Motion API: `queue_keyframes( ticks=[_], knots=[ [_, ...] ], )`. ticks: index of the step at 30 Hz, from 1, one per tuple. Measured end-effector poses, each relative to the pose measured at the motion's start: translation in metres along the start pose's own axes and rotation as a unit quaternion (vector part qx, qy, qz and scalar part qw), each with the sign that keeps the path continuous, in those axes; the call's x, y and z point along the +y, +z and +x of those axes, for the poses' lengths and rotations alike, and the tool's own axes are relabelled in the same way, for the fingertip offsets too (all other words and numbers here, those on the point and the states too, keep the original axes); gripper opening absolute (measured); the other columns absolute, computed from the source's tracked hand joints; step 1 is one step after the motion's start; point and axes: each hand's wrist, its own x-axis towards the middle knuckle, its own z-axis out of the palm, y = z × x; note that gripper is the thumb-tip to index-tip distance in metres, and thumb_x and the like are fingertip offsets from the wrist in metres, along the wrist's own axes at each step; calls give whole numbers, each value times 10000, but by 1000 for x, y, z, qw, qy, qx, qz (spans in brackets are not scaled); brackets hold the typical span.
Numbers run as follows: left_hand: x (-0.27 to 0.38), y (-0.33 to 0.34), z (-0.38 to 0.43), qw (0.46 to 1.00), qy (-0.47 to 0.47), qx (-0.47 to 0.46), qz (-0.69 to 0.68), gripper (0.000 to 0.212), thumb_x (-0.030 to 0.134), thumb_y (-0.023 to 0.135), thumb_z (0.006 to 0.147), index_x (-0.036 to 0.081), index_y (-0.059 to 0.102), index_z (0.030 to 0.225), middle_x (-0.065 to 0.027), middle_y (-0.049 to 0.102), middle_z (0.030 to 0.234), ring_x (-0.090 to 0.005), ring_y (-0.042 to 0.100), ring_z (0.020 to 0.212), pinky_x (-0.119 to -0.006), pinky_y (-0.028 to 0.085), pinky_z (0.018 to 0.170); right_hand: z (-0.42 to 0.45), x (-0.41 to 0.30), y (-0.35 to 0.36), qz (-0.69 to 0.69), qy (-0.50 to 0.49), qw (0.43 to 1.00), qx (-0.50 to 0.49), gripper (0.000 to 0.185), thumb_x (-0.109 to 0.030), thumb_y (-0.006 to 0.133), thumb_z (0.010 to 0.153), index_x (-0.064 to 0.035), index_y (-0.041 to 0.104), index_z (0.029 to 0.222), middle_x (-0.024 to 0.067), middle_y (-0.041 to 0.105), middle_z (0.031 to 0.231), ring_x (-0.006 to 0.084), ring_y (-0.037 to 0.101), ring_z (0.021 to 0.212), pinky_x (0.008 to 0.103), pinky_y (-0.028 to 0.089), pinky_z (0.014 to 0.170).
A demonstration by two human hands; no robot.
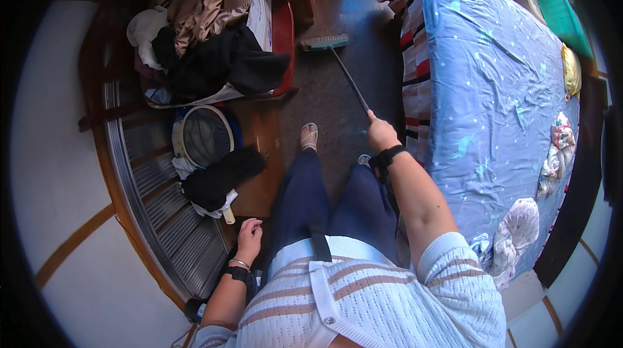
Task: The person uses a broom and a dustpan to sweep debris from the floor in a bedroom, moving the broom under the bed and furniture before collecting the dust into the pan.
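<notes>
My right hand (382, 134) is closed around the upper end of a long dark broom handle (351, 80). The handle runs away from me to a green broom head (327, 44) with pale bristles, which lies at the dark floor between the red-rimmed container of clothes and the bed. My left hand (250, 238) hangs low on the left, empty, with its fingers loosely bent. It is nearest to a pale handle end poking out below a black cloth (224, 175).
Clothes (209, 27) overflow a red-edged container (286, 51) at upper left. A racket (208, 135) stands below it, by a wooden cabinet (263, 177). A bed with a blue patterned sheet (486, 80) lines the right side, its striped skirt (416, 70) facing the floor.
</notes>
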Motion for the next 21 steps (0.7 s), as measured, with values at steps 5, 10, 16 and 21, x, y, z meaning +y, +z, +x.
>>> queue_keyframes(
  ticks=[5,10,16,21],
  knots=[
    [-30,-43,23,999,3,-19,33,169,57,521,800,13,590,948,-139,535,1073,-239,598,847,-306,480,775,-40,19,18,-68,37,995,-65,574,-54,422,791,-178,348,1346,212,605,971,341,600,887,422,477,762],
    [-38,-70,71,993,46,-52,91,157,87,521,804,27,588,933,-145,547,1028,-271,581,896,-323,470,800,-129,61,43,-98,80,989,-82,574,-59,428,778,-196,368,1333,192,629,837,335,620,809,433,489,712],
    [-1,-90,125,985,128,-77,83,163,77,519,801,27,582,944,-126,542,1021,-259,585,877,-316,474,787,-204,61,53,-63,180,971,-144,572,-58,430,799,-239,367,1337,200,625,909,336,616,854,424,480,760],
    [28,-99,146,981,138,-98,94,170,74,517,790,37,586,941,-112,542,1010,-232,592,834,-315,473,773,-262,55,44,100,213,968,-91,494,-113,510,838,-116,385,1316,232,607,942,344,609,850,422,474,767]
  ],
)
